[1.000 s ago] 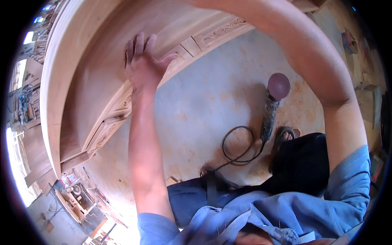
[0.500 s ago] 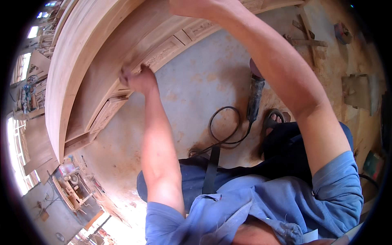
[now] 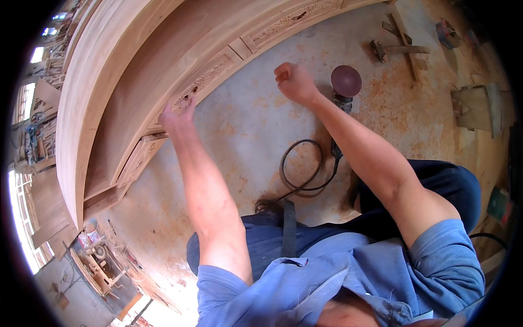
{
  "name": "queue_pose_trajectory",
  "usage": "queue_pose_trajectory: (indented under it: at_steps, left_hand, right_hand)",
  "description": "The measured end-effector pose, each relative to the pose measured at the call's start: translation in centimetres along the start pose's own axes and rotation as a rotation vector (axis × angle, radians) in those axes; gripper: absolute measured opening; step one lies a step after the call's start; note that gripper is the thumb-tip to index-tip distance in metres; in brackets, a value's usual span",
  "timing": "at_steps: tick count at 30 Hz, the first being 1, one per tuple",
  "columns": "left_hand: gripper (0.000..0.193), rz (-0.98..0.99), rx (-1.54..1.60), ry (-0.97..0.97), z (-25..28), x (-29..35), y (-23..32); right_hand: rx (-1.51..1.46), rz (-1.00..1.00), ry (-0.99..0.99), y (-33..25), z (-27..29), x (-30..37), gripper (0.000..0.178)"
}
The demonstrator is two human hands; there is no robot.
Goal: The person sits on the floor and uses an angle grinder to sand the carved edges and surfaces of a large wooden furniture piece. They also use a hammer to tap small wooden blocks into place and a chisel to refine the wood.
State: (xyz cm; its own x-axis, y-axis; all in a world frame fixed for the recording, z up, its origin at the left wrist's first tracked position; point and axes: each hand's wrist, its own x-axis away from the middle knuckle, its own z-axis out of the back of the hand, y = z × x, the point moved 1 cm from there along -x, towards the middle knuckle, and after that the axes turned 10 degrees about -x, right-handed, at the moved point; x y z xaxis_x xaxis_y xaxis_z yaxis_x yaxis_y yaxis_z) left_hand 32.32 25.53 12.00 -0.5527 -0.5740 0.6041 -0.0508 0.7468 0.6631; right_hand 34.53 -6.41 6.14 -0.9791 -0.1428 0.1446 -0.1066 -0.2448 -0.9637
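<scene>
A long, pale wooden cabinet [image 3: 163, 76] with carved drawer fronts runs from lower left to the top. My left hand [image 3: 178, 117] is at its front rail, thumb and fingers to either side of the edge, just above a drawer front [image 3: 143, 158] that stands out a little. My right hand [image 3: 296, 84] hangs over the floor, away from the cabinet, its fingers curled in. The inside of that hand is hidden. Close beside it lies an angle grinder [image 3: 343, 98] with a round, dark red sanding disc [image 3: 346, 80] facing up.
The grinder's black cord [image 3: 284, 158] loops over the stained concrete floor [image 3: 245, 147] toward my knees. A hammer [image 3: 400, 49] and wood strips lie at the upper right, with a board [image 3: 474, 109] below them. A wooden stand with machinery [image 3: 98, 259] is at lower left.
My right hand has left the cabinet's top and come down and toward me over the floor. My left hand has shifted slightly along the front rail. The grinder's disc is now uncovered.
</scene>
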Motion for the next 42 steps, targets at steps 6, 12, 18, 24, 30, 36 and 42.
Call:
queue_pose_trajectory:
  at_steps: [6,12,18,24,30,36,42]
  left_hand:
    - [0.058,0.127,0.213,0.035,0.0,-2.0,-0.3]
    - [0.053,0.010,0.155,0.087,0.2,-1.8,-2.9]
    - [0.050,-0.008,0.210,0.265,0.5,0.2,-4.9]
    - [0.060,-0.265,-0.233,-0.035,1.4,-2.1,-2.8]
    - [0.062,-0.199,0.126,-0.008,-1.6,0.8,-3.2]
    - [0.066,-0.090,0.184,0.003,-0.9,0.7,-3.3]
    - [0.058,-0.176,-0.184,0.068,-1.5,1.6,-3.1]
  right_hand:
    - [-0.062,-0.120,-0.061,1.8,-2.2,1.5,0.026]
    - [-0.439,-0.069,-0.021,4.1,5.7,-2.6,0.023]
    - [-0.220,-0.022,0.314,7.4,19.5,-6.4,0.022]
    - [0.192,-0.186,0.429,12.1,25.5,-9.0,0.027]
    - [0.526,-0.208,0.434,18.1,27.8,-10.2,0.033]
    - [0.882,-0.041,0.317,16.7,26.1,-7.2,0.056]
    - [0.976,0.033,0.303,18.6,30.4,-6.6,0.065]
